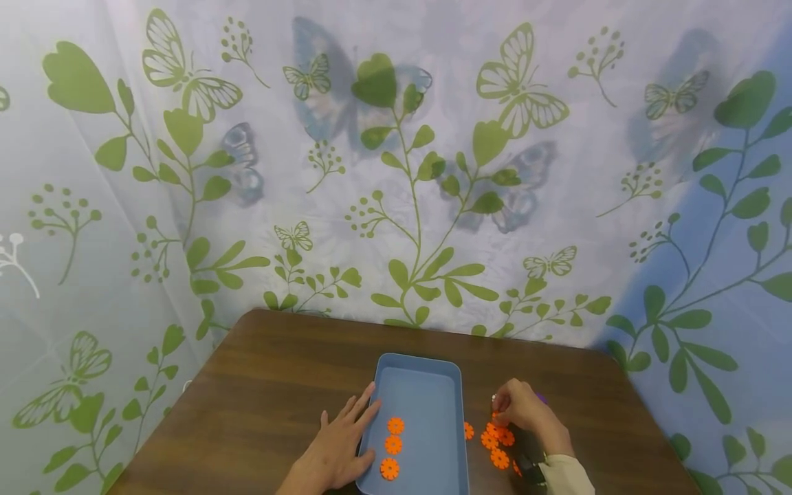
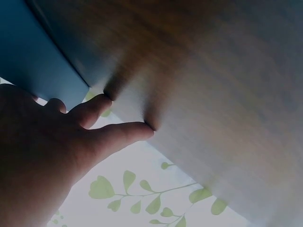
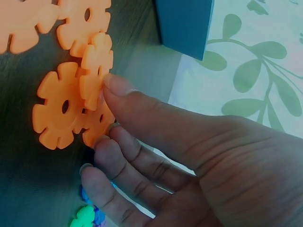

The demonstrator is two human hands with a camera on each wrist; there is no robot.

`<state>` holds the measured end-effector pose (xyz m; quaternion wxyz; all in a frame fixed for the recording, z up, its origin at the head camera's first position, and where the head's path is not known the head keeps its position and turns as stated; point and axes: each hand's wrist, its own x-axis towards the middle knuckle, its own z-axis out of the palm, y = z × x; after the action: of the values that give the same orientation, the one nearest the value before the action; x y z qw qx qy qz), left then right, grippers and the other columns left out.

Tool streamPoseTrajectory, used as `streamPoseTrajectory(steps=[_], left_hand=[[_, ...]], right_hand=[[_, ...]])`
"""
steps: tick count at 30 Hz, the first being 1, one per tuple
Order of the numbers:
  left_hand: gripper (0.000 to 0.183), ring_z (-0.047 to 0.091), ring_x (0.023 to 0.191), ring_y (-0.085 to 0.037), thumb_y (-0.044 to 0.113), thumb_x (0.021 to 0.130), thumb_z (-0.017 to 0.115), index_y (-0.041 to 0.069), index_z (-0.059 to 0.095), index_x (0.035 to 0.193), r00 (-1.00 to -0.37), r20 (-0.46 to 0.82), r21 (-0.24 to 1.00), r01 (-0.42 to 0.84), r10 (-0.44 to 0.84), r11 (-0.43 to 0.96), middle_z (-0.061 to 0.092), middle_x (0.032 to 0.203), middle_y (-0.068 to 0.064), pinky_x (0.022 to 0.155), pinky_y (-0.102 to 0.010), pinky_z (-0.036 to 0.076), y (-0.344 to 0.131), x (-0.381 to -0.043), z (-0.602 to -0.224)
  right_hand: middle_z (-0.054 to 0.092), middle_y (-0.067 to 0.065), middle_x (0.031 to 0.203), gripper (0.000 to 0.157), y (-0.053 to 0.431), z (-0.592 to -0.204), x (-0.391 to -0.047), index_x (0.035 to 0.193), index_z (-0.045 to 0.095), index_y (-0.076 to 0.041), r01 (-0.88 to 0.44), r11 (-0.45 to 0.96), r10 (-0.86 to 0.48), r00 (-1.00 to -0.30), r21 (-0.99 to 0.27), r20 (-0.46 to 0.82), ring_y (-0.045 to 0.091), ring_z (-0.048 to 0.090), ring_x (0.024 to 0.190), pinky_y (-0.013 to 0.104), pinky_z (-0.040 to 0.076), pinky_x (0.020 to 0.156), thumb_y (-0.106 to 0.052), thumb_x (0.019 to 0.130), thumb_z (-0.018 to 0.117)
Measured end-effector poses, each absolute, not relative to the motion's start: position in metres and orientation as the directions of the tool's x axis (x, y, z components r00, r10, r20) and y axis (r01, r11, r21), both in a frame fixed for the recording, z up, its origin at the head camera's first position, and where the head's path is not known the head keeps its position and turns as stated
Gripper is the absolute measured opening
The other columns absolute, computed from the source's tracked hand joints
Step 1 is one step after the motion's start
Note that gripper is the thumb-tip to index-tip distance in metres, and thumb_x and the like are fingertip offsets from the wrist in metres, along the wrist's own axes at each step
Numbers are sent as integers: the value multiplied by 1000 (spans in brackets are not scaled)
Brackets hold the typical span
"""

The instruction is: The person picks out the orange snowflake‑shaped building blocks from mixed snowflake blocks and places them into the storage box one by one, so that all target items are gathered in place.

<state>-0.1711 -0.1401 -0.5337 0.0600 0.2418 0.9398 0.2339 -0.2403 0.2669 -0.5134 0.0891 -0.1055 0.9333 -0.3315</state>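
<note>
A blue tray (image 1: 427,385) lies on the table, with three orange notched discs (image 1: 392,445) in a column along its left side. My left hand (image 1: 339,440) rests at the tray's left edge, fingers spread and fairly straight. Right of the tray is a small heap of orange notched discs (image 1: 499,458), each shaped like a flower with a central hole. Over that heap, my right hand (image 1: 526,412) pinches one orange disc (image 3: 97,71) that stands tilted against the others. The thumb is on its near side; the fingertips are partly hidden behind.
One orange disc (image 1: 468,431) lies close beside the tray's right wall. Green (image 3: 84,217) and blue pieces show beyond the right fingers. The brown wooden table (image 1: 278,371) ends at a patterned cloth (image 1: 346,206) behind it.
</note>
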Motion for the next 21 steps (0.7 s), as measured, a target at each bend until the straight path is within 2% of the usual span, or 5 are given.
streamPoseTrajectory(steps=[8,18,21], left_hand=[[79,37,155,-49,35,98,70,15,40,168,-874,8,457,435,486,776,13,182,-2,100,-94,26,-140,-171,-535],[79,37,155,-50,33,98,69,14,40,168,-875,7,458,432,483,777,15,182,-3,100,-94,26,-136,-165,-532],[79,37,155,-50,32,98,70,13,39,168,-877,10,462,430,480,776,14,182,-4,100,-95,25,-135,-163,-532]], right_hand=[[67,2,76,30,261,-512,-236,82,72,-4,-156,794,-263,-960,-587,-101,17,59,68,35,54,63,-6,72,99],[67,1,76,21,265,-516,-234,77,75,-7,-179,752,-333,-934,-634,-131,17,61,67,33,57,61,3,76,94],[67,1,75,21,269,-520,-235,76,75,-8,-226,752,-361,-927,-619,-100,15,61,65,34,57,60,4,76,92]])
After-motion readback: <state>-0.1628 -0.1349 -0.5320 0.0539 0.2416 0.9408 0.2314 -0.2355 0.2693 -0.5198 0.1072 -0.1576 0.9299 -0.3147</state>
